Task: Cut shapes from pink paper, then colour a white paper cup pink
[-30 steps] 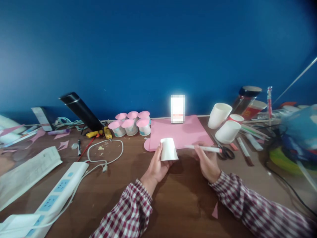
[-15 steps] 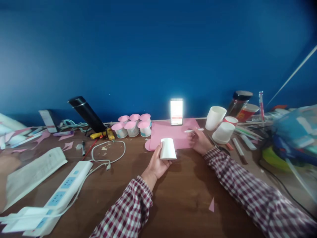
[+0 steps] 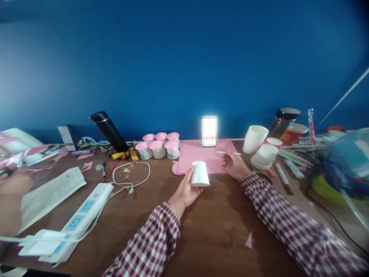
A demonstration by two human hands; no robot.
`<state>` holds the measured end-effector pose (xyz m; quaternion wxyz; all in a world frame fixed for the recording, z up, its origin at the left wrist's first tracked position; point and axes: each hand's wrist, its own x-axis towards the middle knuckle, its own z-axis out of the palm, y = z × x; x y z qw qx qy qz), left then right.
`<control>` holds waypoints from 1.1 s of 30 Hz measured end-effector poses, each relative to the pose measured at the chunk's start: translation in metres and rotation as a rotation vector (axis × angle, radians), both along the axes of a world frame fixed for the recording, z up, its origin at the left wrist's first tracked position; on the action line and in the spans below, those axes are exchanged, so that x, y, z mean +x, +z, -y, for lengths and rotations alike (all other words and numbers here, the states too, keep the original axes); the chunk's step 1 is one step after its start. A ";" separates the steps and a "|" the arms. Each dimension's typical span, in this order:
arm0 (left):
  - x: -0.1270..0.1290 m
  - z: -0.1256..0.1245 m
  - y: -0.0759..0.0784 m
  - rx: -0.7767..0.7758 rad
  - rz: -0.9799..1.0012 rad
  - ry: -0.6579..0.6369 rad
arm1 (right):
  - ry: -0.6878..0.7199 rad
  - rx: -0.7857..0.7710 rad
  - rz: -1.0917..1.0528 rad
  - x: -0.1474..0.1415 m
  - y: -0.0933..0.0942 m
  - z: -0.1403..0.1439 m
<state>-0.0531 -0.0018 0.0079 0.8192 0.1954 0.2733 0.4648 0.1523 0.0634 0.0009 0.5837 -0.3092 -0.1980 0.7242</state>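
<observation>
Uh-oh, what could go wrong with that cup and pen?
The left hand holds the white cup; squeezing too hard might dent it.

The right hand holds the pen over the pink paper, so a slip could leave a mark if it's uncapped; I can't tell.

The white cable lies loose on the table, so a sleeve might snag it.

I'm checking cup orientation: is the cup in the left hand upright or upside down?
Upside down: the white cup has its narrow end up and wider end down, in the left hand.
</observation>
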 end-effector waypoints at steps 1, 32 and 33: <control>0.000 0.000 0.000 -0.005 0.002 0.000 | 0.006 -0.005 -0.002 0.000 0.000 0.000; -0.001 0.001 0.001 -0.051 -0.039 -0.011 | 0.023 -0.042 -0.016 -0.002 0.002 0.000; -0.001 0.001 0.001 -0.049 -0.034 -0.010 | 0.024 -0.042 -0.016 -0.002 0.001 0.000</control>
